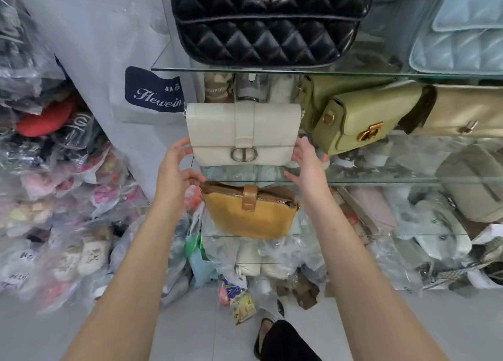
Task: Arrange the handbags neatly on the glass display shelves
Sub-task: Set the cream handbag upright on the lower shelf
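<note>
A cream flap handbag (242,132) with a round metal clasp stands upright at the left end of the middle glass shelf (381,181). My left hand (177,164) and my right hand (307,164) flank its lower corners, straight fingers touching its sides. An olive bag (359,118) with a gold clasp sits just right of it, then a pale gold bag (468,110). On the top shelf (353,72) stand a black quilted bag (266,26) and a light blue quilted bag (462,34). A mustard bag (250,213) rests on the shelf below.
A heap of plastic-wrapped goods (54,184) fills the left side. More wrapped packets (239,298) lie on the tiled floor under the shelves. A grey bag (473,181) sits low on the right. My foot in a black sandal (268,330) stands near the bottom.
</note>
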